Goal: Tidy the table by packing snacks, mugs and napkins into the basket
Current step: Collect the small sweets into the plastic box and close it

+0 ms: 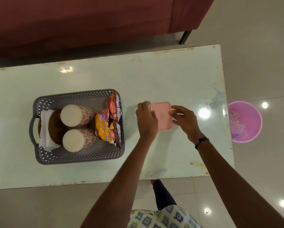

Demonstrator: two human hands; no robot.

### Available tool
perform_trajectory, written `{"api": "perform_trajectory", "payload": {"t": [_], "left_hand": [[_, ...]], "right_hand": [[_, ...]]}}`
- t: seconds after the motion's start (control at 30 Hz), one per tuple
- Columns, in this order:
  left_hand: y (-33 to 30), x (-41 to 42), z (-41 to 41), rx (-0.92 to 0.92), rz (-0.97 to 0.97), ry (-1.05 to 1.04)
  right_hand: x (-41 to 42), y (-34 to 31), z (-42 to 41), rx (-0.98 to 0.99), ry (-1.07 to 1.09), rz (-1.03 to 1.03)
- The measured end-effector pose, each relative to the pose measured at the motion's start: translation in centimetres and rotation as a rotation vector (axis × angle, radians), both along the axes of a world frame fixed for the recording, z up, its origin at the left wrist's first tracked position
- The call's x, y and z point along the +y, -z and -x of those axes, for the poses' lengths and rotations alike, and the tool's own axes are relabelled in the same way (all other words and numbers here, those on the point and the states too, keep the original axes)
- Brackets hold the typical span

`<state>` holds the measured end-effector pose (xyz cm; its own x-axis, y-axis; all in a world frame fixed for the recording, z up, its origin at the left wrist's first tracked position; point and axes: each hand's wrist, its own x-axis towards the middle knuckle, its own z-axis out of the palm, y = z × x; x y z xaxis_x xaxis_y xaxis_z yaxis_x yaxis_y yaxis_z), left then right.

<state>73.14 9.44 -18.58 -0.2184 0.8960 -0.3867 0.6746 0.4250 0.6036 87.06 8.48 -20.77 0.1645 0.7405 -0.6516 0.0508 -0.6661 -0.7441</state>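
A grey perforated basket [44, 155] stands on the left part of the pale table [154, 76]. Inside it two white mugs with red flowers [75, 115] [77, 140] stand upside down. White napkins [45, 129] and brown round mats [54, 127] lie at its left end, and several snack packets [107, 124] fill its right end. To the right of the basket a pink square lidded box [162, 117] rests on the table. My left hand [146, 120] grips its left edge and my right hand [185, 120] holds its right edge.
A pink bin [246, 122] with clear wrappers inside stands on the floor past the table's right edge. A dark red sofa [88, 22] runs along the far side. Tiled floor lies in front of the table.
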Motion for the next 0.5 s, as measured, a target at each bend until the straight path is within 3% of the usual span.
{"api": "perform_trajectory", "payload": {"t": [0.1, 0.2, 0.5], "left_hand": [[-0.4, -4.6, -0.8, 0.038, -0.161, 0.257], [0.7, -9.0, -0.8, 0.102, -0.143, 0.426], [0.7, -10.0, 2.1, 0.247, -0.015, 0.337]], "right_hand": [[-0.9, 0.0, 0.6, 0.004, 0.012, 0.005], [-0.8, 0.2, 2.0, 0.012, -0.004, -0.001], [-1.2, 0.7, 7.9, 0.004, -0.075, -0.074]]}}
